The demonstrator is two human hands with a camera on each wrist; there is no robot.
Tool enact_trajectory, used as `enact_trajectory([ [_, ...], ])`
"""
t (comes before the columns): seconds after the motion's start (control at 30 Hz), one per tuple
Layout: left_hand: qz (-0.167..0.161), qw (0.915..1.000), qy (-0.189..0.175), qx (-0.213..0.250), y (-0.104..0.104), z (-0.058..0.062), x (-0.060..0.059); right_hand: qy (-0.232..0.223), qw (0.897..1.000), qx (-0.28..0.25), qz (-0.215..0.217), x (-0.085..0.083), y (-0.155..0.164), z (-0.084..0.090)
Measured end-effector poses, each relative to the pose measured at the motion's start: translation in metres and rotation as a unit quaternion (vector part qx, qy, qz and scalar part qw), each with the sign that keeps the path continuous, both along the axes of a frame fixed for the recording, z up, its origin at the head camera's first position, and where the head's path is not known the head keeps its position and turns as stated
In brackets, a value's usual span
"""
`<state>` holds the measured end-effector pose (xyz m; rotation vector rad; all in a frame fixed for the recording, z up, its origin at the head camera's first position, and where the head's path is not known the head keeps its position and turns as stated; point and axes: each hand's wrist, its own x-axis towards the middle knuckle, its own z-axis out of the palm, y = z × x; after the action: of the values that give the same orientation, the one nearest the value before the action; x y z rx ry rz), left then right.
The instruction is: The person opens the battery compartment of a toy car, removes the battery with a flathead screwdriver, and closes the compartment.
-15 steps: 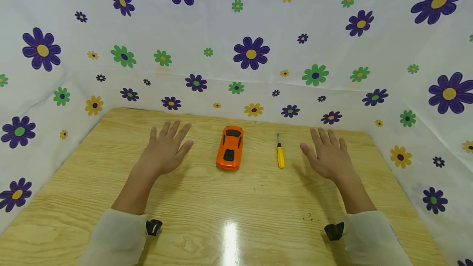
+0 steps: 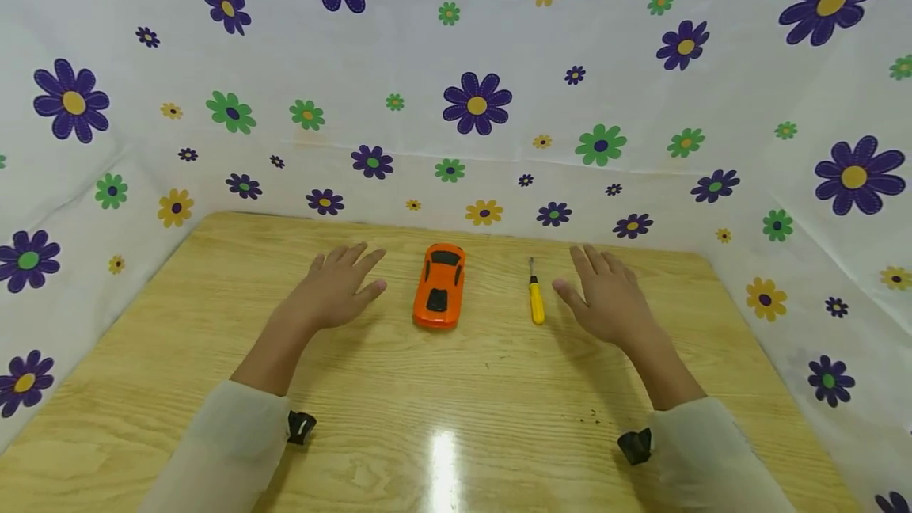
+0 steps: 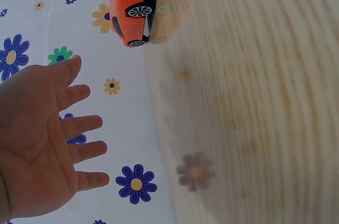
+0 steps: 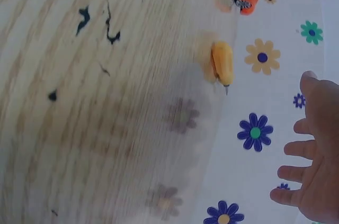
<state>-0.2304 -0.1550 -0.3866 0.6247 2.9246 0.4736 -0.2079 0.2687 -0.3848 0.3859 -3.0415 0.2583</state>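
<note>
An orange toy car (image 2: 438,286) with black windows stands on the wooden table (image 2: 399,394), its nose and tail lined up front to back. To its right lies a small screwdriver (image 2: 537,299) with a yellow handle, its metal tip pointing at the back wall. My left hand (image 2: 331,291) hovers left of the car, fingers spread and holding nothing. Over the table just right of the screwdriver is my right hand (image 2: 606,299), also with extended fingers and no object in it. In the left wrist view the palm (image 3: 37,139) shows bare, apart from the car.
A white cloth (image 2: 399,46) printed with purple, green and yellow flowers hangs behind the table and along both sides. Small dark marks (image 4: 83,20) dot the table's right front part. Black straps (image 2: 301,427) show at the sleeve cuffs.
Both hands have moved inward, the left toward the car and the right toward the screwdriver. The head view has shifted slightly. The car and screwdriver stay in place on the table.
</note>
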Motion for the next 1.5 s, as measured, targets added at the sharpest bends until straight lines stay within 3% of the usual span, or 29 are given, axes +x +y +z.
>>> enact_trajectory([
  [0.2,-0.025,0.9996,0.009,-0.011,0.013,-0.002,-0.014,0.029,0.998,0.020,0.043,0.003,-0.027,0.001],
  [0.5,-0.073,0.9970,0.014,-0.019,0.035,0.005,-0.032,0.058,0.991,0.045,0.108,0.011,-0.070,-0.003],
  [0.83,-0.116,0.9920,0.031,-0.041,0.050,-0.001,-0.056,0.071,0.981,0.086,0.159,0.016,-0.105,-0.014],
  [1.03,-0.123,0.9921,0.021,-0.009,0.055,-0.008,-0.068,0.065,0.976,0.079,0.191,0.017,-0.119,-0.014],
  [1.2,-0.138,0.9900,0.018,0.023,0.058,-0.018,-0.077,0.066,0.969,0.108,0.214,0.015,-0.131,-0.017],
  [1.5,-0.163,0.9839,-0.022,0.069,0.060,-0.027,-0.082,0.083,0.956,0.134,0.247,0.011,-0.145,-0.028],
])
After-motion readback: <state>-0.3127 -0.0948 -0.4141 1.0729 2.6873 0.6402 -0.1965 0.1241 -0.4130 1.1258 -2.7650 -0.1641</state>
